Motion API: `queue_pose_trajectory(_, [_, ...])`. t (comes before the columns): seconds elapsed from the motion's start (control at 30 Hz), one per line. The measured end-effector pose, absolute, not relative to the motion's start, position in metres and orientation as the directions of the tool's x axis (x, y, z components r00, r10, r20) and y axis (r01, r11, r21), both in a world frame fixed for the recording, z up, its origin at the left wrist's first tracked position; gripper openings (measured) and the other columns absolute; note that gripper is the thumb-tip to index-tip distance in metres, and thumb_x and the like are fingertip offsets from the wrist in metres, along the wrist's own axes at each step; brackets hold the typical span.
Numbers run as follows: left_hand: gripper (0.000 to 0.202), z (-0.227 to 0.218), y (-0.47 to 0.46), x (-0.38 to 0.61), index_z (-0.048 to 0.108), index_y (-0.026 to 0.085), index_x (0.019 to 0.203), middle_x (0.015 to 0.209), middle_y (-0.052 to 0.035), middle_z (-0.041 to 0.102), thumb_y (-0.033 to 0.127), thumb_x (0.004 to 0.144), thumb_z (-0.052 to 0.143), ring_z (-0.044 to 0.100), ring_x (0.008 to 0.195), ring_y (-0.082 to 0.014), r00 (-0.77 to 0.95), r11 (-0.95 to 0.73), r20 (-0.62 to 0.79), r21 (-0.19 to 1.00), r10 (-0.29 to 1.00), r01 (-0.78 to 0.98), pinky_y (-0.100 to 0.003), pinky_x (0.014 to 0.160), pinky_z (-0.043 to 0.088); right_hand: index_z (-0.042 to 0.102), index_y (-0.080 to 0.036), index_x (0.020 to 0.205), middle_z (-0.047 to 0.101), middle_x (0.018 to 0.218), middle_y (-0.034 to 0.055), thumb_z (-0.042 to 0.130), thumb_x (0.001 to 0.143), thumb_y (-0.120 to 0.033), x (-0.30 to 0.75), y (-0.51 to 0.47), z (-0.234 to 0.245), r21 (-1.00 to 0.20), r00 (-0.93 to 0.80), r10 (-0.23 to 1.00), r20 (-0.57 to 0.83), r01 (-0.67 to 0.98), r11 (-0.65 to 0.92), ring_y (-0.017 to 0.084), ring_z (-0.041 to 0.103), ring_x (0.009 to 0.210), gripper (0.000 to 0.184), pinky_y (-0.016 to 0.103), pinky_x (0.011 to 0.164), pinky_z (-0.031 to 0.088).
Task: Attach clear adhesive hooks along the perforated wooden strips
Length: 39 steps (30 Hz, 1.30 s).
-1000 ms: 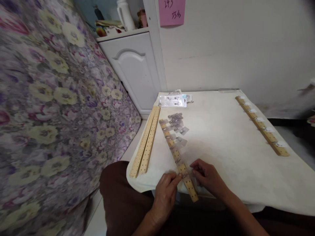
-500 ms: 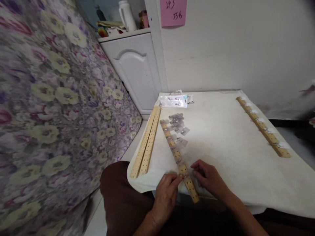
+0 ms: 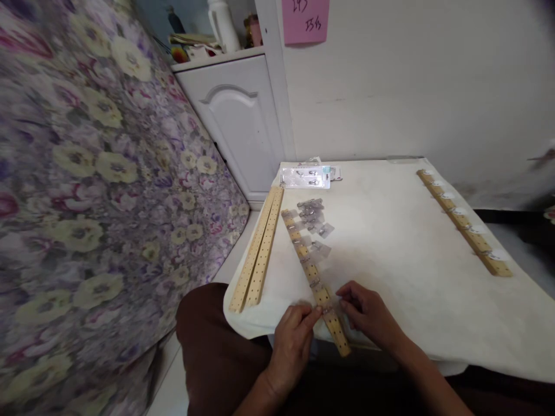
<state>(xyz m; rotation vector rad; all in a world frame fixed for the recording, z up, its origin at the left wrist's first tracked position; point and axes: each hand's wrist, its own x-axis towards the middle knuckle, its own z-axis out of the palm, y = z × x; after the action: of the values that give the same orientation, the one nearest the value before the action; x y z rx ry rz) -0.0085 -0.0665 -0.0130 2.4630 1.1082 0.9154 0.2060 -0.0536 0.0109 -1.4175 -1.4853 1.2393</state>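
My left hand (image 3: 295,338) has its thumb and fingers closed at the left edge of a perforated wooden strip (image 3: 338,336), beside a small metal clip (image 3: 328,310) that lies across it. More metal clips with clear plastic tabs sit along the strip toward its far end. Just right of the strip is my right hand (image 3: 366,312), its fingers curled and thumb close to the index finger. Whether a clear tab lies between these fingertips is too small to tell. A pile of loose clips with clear tabs (image 3: 311,214) lies right of the strip's far end.
Two bare perforated strips (image 3: 262,254) lie along the table's left side. On the right lies another strip (image 3: 470,234) fitted with clips and tabs. Clear packaging (image 3: 306,177) rests at the back of the cloth-covered table (image 3: 390,231). A floral curtain (image 3: 108,202) hangs left.
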Motion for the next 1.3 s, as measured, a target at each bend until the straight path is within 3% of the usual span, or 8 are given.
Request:
queue_pose_trajectory(0.5, [0.044, -0.007, -0.065, -0.005, 0.052, 0.022, 0.122, 0.096, -0.0069, 0.055, 0.001, 0.084, 0.042, 0.05, 0.087, -0.0179, 0.497, -0.674, 0.456, 0.465, 0.738, 0.574, -0.031, 0.071, 0.047, 0.054, -0.02, 0.088, 0.057, 0.062, -0.0039, 0.048, 0.082, -0.021, 0.207, -0.054, 0.009, -0.937, -0.117, 0.99, -0.075, 0.348, -0.03, 0.01, 0.053, 0.046, 0.008, 0.022, 0.046, 0.043])
queue_pose_trajectory(0.83, [0.037, -0.004, -0.062, -0.006, 0.054, 0.021, 0.116, 0.091, -0.0063, 0.054, 0.004, 0.087, 0.039, 0.049, 0.083, -0.017, 0.512, -0.678, 0.445, 0.443, 0.735, 0.587, -0.029, 0.068, 0.046, 0.054, -0.019, 0.106, 0.065, 0.081, 0.0036, 0.049, 0.084, -0.025, 0.203, -0.062, 0.008, -0.898, -0.036, 0.999, 0.006, 0.439, 0.021, 0.015, 0.059, 0.059, 0.023, 0.028, 0.058, 0.048])
queue_pose_trajectory(1.1, [0.041, -0.007, -0.061, -0.011, 0.049, 0.024, 0.123, 0.099, -0.0073, 0.057, 0.005, 0.088, 0.037, 0.051, 0.091, -0.0187, 0.516, -0.666, 0.425, 0.522, 0.744, 0.532, -0.033, 0.075, 0.047, 0.055, -0.02, 0.104, 0.064, 0.081, 0.0038, 0.05, 0.087, -0.036, 0.211, -0.088, -0.003, -0.926, 0.133, 0.991, 0.032, 0.376, -0.021, 0.019, 0.06, 0.074, 0.023, 0.029, 0.067, 0.047])
queue_pose_trajectory(1.3, [0.035, -0.008, -0.062, -0.015, 0.052, 0.025, 0.119, 0.104, -0.0073, 0.059, 0.01, 0.089, 0.041, 0.054, 0.097, -0.0192, 0.466, -0.588, 0.39, 0.683, 0.795, 0.433, -0.033, 0.082, 0.046, 0.054, -0.019, 0.098, 0.054, 0.068, -0.0014, 0.051, 0.087, -0.041, 0.21, -0.089, -0.005, -0.982, 0.148, 0.988, -0.032, 0.181, -0.059, 0.011, 0.047, 0.051, 0.024, 0.023, 0.048, 0.038])
